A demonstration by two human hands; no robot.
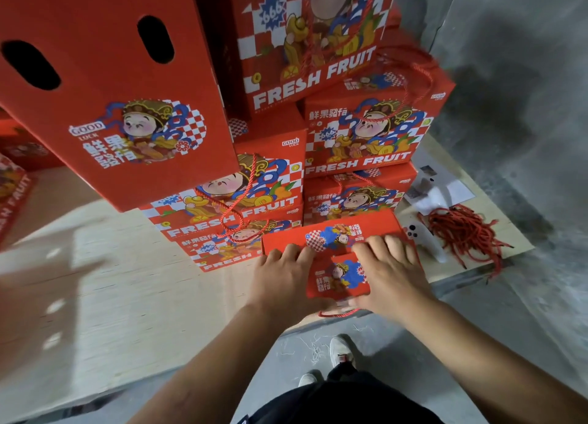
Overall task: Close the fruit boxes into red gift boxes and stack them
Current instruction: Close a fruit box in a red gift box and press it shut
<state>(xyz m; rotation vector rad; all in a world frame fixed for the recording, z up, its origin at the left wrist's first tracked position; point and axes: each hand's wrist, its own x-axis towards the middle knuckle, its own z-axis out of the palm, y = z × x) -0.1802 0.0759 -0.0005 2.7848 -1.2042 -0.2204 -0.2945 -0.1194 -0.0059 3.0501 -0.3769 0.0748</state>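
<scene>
A: Item: red printed cardboard gift box (pixel 337 252), both hands pressing its top flaps. Left hand (pixel 283 274) flat, fingers straight on the left flap; right hand (pixel 386 269) spread over the right.

B: Hazards?

A: Small flap between the fingertips could spring up once pressure lifts. Red twisted cord handle (pixel 339 313), below the palms, possibly trapped; view poor. Stack of red gift boxes (pixel 366 137) beyond the fingertips leans, could topple if nudged.

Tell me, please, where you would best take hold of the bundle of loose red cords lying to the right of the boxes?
Pinch the red cords at their dense knot near the top, coming from above: there the strands are bunched, while lower down they splay loose.
</scene>
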